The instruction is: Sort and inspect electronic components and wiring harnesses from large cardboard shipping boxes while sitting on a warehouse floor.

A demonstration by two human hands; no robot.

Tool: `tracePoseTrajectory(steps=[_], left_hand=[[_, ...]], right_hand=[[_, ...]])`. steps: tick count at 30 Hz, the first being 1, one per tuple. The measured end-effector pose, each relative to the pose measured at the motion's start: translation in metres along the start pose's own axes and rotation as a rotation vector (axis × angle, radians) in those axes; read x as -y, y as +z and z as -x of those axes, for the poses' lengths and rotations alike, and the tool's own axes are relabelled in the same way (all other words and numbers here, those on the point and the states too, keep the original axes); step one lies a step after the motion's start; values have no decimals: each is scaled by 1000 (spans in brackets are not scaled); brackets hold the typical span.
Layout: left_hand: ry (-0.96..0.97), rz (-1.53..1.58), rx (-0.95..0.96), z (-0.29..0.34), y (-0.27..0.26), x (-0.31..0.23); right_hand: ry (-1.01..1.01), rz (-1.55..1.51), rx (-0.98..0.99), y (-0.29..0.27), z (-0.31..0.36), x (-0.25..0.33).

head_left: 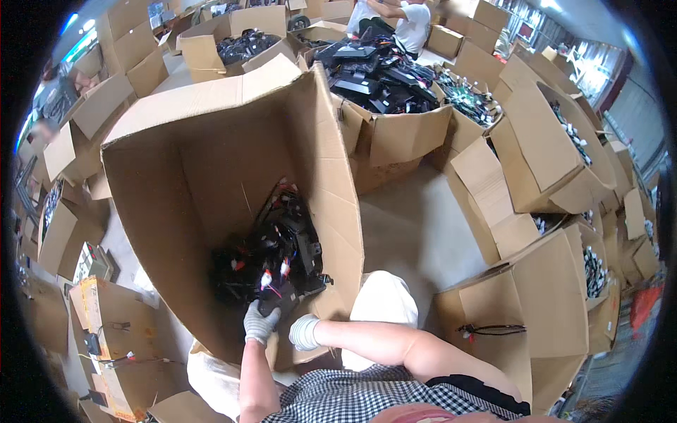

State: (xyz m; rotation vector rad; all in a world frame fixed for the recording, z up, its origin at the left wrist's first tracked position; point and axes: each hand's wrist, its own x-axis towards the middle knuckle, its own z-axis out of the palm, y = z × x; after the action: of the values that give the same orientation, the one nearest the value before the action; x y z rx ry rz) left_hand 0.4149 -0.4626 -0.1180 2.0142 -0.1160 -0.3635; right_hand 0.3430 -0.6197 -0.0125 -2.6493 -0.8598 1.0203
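A large cardboard box leans toward me with its mouth facing me. Inside, a heap of black plastic parts with wires lies toward the lower right, with white, red and pink connectors among them. My left hand, in a grey-white knit glove, is closed at the heap's near edge on a black plastic part. Beside it on the right, my right hand, gloved too, is bent down inside the box's near side. Its fingers are hidden from view.
Behind stands a box piled with black parts; a box of wire harnesses adjoins it. An open box on the right has a black cable on it. A taped carton stands at left. A person in white works at the back.
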Motion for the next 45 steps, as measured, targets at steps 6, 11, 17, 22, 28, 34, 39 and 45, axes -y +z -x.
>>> tracePoseTrajectory(steps=[6,11,17,22,28,34,39,45], left_hand=[[62,-374,-44,39,2,-8],[24,-223,-36,46,5,-7],[255,-313,25,46,10,-25],[300,-496,21,70,22,-24],[274,-313,15,108,4,-28],[160,-120,-117,131,-25,-78],[246,209,-301,169,-35,-68],[157,179,94,190,-44,-81]], right_hand=[[13,40,52,4,-11,-6],[95,42,71,20,-23,-17],[133,-20,-15,35,-26,-26],[122,-8,-31,42,-10,-28],[123,-98,-92,46,6,-8],[-85,-1687,-245,104,21,-13],[-13,-1876,-312,64,86,31],[162,-1769,-448,27,120,49]])
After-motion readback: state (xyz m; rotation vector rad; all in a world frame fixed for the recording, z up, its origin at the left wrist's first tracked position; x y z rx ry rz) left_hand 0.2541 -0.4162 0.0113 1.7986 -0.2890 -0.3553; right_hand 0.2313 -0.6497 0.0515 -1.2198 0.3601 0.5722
